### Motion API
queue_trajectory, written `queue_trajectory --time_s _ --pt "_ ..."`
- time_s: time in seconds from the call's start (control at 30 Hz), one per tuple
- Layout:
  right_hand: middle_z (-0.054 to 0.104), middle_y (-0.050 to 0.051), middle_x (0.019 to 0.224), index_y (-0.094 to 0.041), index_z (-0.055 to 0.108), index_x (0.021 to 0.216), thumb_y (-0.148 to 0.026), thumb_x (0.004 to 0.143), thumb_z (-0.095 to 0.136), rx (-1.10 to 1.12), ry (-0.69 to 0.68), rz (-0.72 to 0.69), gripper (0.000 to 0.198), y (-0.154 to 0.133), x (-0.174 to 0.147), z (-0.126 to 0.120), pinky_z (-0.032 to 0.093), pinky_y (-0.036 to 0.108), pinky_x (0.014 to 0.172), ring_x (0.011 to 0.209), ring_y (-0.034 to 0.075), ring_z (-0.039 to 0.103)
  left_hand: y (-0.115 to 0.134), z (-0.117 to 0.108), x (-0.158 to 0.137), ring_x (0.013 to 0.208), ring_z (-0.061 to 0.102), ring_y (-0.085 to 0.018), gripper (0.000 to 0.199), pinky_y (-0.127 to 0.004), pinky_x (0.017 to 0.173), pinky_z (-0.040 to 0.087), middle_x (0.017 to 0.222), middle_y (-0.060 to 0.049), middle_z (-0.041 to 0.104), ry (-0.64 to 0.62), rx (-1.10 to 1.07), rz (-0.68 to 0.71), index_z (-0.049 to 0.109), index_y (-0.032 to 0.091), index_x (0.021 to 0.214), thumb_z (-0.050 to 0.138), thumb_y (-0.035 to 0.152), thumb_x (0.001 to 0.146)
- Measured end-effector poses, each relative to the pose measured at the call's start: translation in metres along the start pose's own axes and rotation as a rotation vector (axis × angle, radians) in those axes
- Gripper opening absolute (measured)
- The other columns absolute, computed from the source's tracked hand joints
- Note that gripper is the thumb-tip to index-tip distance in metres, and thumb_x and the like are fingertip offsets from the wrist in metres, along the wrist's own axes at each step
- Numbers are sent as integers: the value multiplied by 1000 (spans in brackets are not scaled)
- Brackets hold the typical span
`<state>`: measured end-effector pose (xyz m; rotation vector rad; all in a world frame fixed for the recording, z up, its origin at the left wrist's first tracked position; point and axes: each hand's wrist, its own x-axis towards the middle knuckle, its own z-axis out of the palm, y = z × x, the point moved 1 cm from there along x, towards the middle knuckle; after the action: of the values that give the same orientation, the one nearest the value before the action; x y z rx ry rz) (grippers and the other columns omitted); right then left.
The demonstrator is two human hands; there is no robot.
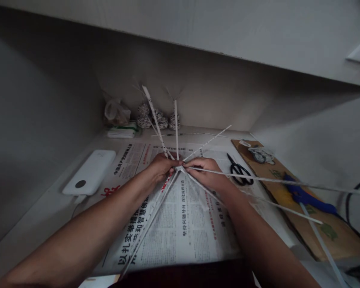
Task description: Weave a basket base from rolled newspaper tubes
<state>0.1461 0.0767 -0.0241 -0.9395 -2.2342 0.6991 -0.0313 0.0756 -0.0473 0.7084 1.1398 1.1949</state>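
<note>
Several thin rolled newspaper strips (176, 128) meet at one small woven centre (180, 169) and fan out from it in all directions. My left hand (163, 166) pinches this centre from the left, its thumb lying along the top. From the right, my right hand (207, 170) has its thumb and forefinger closed on a long paper strip (258, 177) that runs far out to the right edge. Both hands nearly touch above the newspaper sheet (168, 236). My fingers partly cover the crossing point, so its weave is hard to see.
Black scissors (240, 170) lie right of my hands. Beyond them, a cardboard piece (345, 240) carries a blue glue gun (309, 199). A white power bank (90, 172) lies left. Small woven paper gourds (159, 120) and a plastic bag (117, 112) stand behind, under a low overhang (180, 24).
</note>
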Motion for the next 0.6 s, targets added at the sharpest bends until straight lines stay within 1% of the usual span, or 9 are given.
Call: queue_trajectory --time_s 0.07,0.13,0.23,0.3,0.37,0.47,0.53,0.6 --pt "75 4 95 -25 76 97 -28 85 62 -26 22 -10 18 -2 1 0 49 32 81 87 19 68 1 -2 1 39 48 -6 39 -17 35 29 52 2 60 52 21 40 65 11 71 88 14 40" --pt "75 4 92 -26 75 95 -33 84 64 -93 93 -26 17 -3 1 -1 48 34 82 86 21 67 1 -5 3 41 50 -7 38 -18 38 33 53 2 61 100 33 88 65 12 70 88 17 40" --pt "73 6 81 -24 75 81 -42 83 66 -262 263 -47 20 -3 1 -1 44 37 84 83 23 64 0 -8 7 49 57 -11 37 -22 48 44 57 1 65 165 -17 160 65 13 69 87 17 39" --pt "70 7 73 -23 74 74 -45 85 62 -351 328 -29 27 -2 -1 -1 44 37 82 80 24 63 0 -8 8 54 60 -13 36 -25 55 48 60 1 66 191 -74 195 64 13 68 86 16 39" --pt "70 7 71 -24 75 74 -44 89 57 -399 317 -11 31 -3 -2 1 44 35 77 78 24 63 -1 -7 9 56 61 -14 38 -27 58 50 61 1 66 208 -133 220 63 14 69 86 15 39" --pt "71 6 70 -25 75 77 -44 91 52 -432 257 43 33 -8 -5 4 42 32 68 71 23 63 1 -5 10 58 62 -14 40 -27 61 51 62 3 65 226 -221 233 61 15 71 86 14 40" --pt "70 5 66 -25 74 75 -47 91 52 -433 234 96 35 -13 -7 6 41 30 63 65 21 62 3 -4 10 56 61 -12 38 -26 59 50 61 4 63 251 -267 225 57 16 70 84 12 43" --pt "68 5 63 -24 73 73 -49 90 52 -390 218 142 37 -15 -9 10 40 30 60 62 20 62 5 -2 9 55 60 -11 36 -24 57 49 59 5 62 267 -313 213 54 16 67 83 9 46"
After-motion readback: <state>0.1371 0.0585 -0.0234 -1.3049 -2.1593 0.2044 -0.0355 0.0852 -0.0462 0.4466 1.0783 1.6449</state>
